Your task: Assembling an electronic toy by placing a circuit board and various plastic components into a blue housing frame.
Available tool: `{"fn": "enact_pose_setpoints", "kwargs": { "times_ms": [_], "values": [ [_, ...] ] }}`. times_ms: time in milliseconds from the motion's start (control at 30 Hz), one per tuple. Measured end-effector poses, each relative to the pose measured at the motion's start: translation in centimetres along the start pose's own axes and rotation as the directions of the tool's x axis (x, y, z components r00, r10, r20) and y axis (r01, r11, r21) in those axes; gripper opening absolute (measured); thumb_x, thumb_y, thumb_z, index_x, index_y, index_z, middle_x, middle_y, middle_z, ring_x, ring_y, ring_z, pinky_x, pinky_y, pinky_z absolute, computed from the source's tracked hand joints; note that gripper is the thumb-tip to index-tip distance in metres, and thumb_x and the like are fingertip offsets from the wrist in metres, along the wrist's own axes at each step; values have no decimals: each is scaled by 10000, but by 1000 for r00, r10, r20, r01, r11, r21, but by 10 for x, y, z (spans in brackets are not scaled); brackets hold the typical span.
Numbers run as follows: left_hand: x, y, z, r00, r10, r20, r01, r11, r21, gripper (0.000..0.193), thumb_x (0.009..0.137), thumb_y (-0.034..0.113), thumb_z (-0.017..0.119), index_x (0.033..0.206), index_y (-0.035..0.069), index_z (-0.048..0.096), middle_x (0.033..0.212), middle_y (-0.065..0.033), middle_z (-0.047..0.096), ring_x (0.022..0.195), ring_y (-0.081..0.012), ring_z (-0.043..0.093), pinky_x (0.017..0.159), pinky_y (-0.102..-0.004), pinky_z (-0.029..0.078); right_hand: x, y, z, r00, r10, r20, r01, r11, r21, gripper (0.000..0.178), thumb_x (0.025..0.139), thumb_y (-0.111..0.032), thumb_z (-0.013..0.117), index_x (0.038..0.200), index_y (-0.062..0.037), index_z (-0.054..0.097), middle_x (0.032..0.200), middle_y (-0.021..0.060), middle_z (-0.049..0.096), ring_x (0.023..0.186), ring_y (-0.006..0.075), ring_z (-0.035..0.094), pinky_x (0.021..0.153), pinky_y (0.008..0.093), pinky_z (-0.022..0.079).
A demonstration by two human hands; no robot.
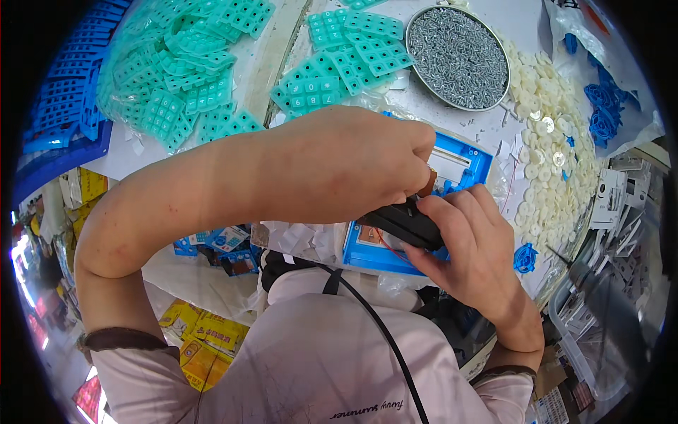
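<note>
A blue plastic housing lies on the table in front of me, with a thin red wire and a white slotted strip inside it. Above it is a long black object with rounded edges; its kind is not clear. My right hand grips the right end of this black object between thumb and fingers. My left hand reaches across from the left, its fingers curled downward over the housing close to the black object. Its fingertips are mostly hidden, so what it holds cannot be made out. A small brown piece shows beside its knuckles.
Turquoise rubber keypads lie in heaps beyond my arm. A round metal dish full of screws stands behind the housing. Cream round discs and blue wire coils lie to the right. Blue parts fill the far left.
</note>
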State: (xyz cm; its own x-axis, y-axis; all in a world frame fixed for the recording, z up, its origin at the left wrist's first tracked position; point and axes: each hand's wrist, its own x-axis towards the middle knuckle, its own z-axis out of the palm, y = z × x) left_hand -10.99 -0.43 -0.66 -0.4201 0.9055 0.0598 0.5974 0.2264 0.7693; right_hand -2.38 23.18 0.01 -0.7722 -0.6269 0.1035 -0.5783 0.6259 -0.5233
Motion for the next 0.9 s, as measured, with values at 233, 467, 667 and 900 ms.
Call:
{"fn": "enact_pose_setpoints", "kwargs": {
  "times_ms": [233, 467, 667, 900],
  "values": [
    [1, -5, 2, 997, -42, -65, 35, 993, -112, 111, 916, 123, 661, 927, 31, 601, 979, -111, 565, 841, -340, 608, 703, -431, 488, 2, 5, -2, 1000, -17, 13, 17, 1000, 3, 580, 678, -163, 845, 1187, -32, 601, 893, 104, 551, 762, 299, 545, 616, 392, 471],
    [4, -5, 1, 998, -57, 9, 58, 986, -159, 132, 905, 120, 672, 870, 24, 587, 952, -118, 551, 823, -346, 589, 721, -434, 476, 7, 3, -2, 1000, 6, -18, -6, 1000, 26, 535, 720, -191, 821, 1187, -36, 610, 881, 94, 529, 762, 286, 538, 602, 386, 471],
    [7, 0, -6, 987, -121, 107, 134, 983, -124, 138, 871, 102, 702, 849, 29, 587, 902, -124, 563, 846, -340, 593, 727, -438, 469, 6, 2, -7, 994, -17, 104, 20, 999, -29, 471, 723, -183, 799, 1157, -90, 643, 934, 84, 531, 816, 270, 541, 613, 365, 485],
    [6, 6, 0, 951, -284, 120, 291, 956, -48, 145, 844, 84, 715, 778, 21, 602, 882, -131, 592, 850, -347, 610, 745, -424, 480, 10, -3, -10, 990, -9, 144, 17, 998, -57, 458, 712, -141, 780, 1151, -113, 653, 958, 85, 532, 850, 262, 538, 626, 347, 495]
  ]
}}
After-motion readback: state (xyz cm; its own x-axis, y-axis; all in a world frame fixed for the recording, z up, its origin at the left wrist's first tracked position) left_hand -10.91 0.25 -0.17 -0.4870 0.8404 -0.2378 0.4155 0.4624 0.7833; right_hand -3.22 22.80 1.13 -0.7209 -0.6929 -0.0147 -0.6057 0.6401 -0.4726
